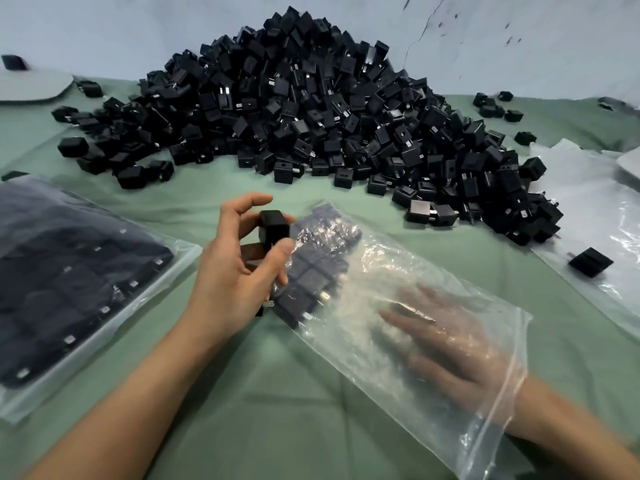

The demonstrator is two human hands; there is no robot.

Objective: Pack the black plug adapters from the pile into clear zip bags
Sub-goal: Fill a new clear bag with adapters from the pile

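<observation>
The step in hand looks like filling a half-packed bag. The left hand (235, 271) pinches one small black cube-shaped plug adapter (273, 228) between thumb and curled fingers (249, 202), just beside the closed far end of the clear plastic zip bag (415, 403) lying on the green-covered table (277, 410). The right hand (446, 344) is inside that bag through its near mouth, its fingers stretched flat and spread, gripping nothing I can make out, close to the rows of packed adapters (311, 271). The next move likely calls for carrying the held adapter round to the mouth at the near right. Bare cloth nearer the person gives room, but the large heap of black plug adapters (311, 116) hems the far side, a filled clear bag (69, 289) the left, and a stack of empty clear bags (588, 209) the right
</observation>
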